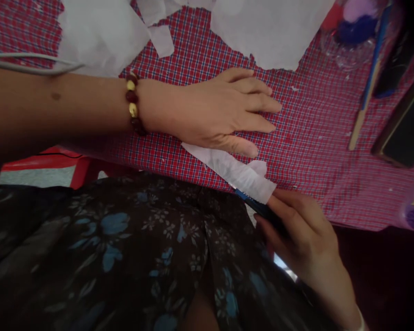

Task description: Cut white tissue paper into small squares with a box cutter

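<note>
My left hand (224, 108) lies flat on the red checked tablecloth (303, 147), fingers spread, with nothing in its grip. Its thumb rests close to the upper edge of a torn strip of thin white paper (227, 168). At the table's near edge, my right hand (307, 234) is closed around a slim dark-blue tool (250, 201) that looks like a pen or craft knife; its exact kind is unclear. The tool points up and left along the strip's lower edge. The strip's right end meets my right fingers.
Large torn sheets of white paper (103, 37) lie at the back, with a small scrap (162, 40) between them. A pale cable (31, 64) crosses at left. On the right are a brush (369, 87), a dark phone (405, 128) and a clear container with coloured contents (355, 34).
</note>
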